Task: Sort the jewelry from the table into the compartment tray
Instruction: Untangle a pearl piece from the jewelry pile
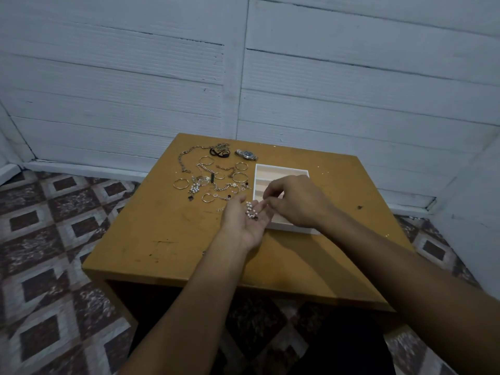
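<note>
Head view: a left hand is seen held flat with the palm up, just beside the near left corner of the compartment tray. A small pearl piece is carried on the open palm. The right hand is held over the tray, with its fingers bent and the tips brought close to the left fingertips. Whether anything is pinched between those tips cannot be told. Most of the jewelry is spread on the table to the left of the tray, and a watch is seen near the far edge. Nothing can be seen in the parts of the tray that show, so the sorting is judged to be near its start.

The step in hand seems to be picking from the palm and dropping into the tray. To do it well, the palm is best held level and low, right beside the tray, so that nothing rolls off. One piece should be picked at a time, by a firm part and not by a loose pearl. It should be lowered into its own box before it is let go, not thrown.
</note>
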